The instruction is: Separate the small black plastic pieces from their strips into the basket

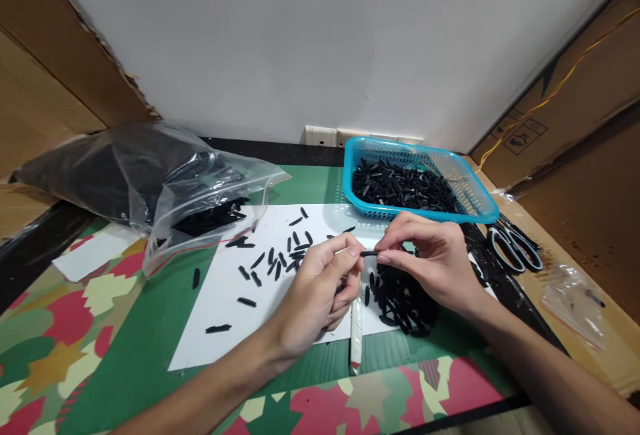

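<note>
Between my two hands, above the white paper (pixel 200 348), is a small black strip-like piece (pixel 370 253). My left hand (pixel 327 281) pinches its left end, with the other fingers curled in. At its right end, the thumb and forefinger of my right hand (pixel 430 255) are closed on it. A dark bit also shows among my left hand's curled fingers, too small to name. Beneath my right hand lies a pile of similar black pieces (pixel 407 301). More loose black pieces (pixel 247 302) are scattered on the paper to the left. A white pen-like stick (pixel 355 338) points toward me below my hands.
A blue plastic basket (pixel 345 185) full of black pieces stands at the back right. A large clear zip bag (pixel 165 175) of black pieces lies open at the left. Scissors (pixel 515 248) and a small plastic bag (pixel 573 305) lie right. Cardboard (pixel 575 115) flanks the table.
</note>
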Tool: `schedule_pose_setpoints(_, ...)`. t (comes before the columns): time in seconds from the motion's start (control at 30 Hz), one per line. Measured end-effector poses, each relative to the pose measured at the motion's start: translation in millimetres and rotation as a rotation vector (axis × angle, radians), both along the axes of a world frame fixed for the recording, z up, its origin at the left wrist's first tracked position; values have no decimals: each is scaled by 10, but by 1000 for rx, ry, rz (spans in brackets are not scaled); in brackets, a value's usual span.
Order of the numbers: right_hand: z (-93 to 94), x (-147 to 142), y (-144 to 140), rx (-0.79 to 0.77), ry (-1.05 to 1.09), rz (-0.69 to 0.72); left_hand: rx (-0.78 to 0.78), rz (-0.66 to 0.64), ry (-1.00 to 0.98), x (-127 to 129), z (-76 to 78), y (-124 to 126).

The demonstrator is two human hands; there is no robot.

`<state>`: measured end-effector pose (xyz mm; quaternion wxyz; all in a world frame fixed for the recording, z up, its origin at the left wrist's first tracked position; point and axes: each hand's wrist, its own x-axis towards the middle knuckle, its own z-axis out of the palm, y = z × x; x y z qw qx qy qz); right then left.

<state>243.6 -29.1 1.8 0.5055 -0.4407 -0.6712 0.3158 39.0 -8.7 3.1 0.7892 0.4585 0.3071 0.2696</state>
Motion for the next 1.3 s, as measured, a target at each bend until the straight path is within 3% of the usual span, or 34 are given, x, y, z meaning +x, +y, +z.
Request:
schedule_pose_setpoints(0.27,-33,-13,34,-174,42,60,87,65,-7,-6,-36,2)
schedule_pose_setpoints(0.63,-27,-44,4,-239,151,97,249,74,83,-8,-44,-18)
schedule_pose_setpoints(0.73,-15,-50,-1,-196,104,71,250,65,91,-5,-48,-18)
schedule_pose_setpoints(0.8,0,-32,-12,-73,13,-6,200,67,86,-5,-48,-8)
schedule_pose_setpoints(0.97,21,178,27,441,-408,-338,23,34,12,-19,-43,44)
schedule_pose_setpoints(1.03,16,293,87,501,-535,-493,-23,11,-4,-24,-44,54)
schedule_pose_setpoints(1.13,19,368,152,406,-617,-618,-17,-7,7,-17,-51,41)
schedule_pose_setpoints(1.2,34,301,133,335,-557,-547,34,3,63,-8,-61,17)
schedule_pose_setpoints(1.3,49,53,15,211,-377,-211,121,38,197,-7,-83,-25)
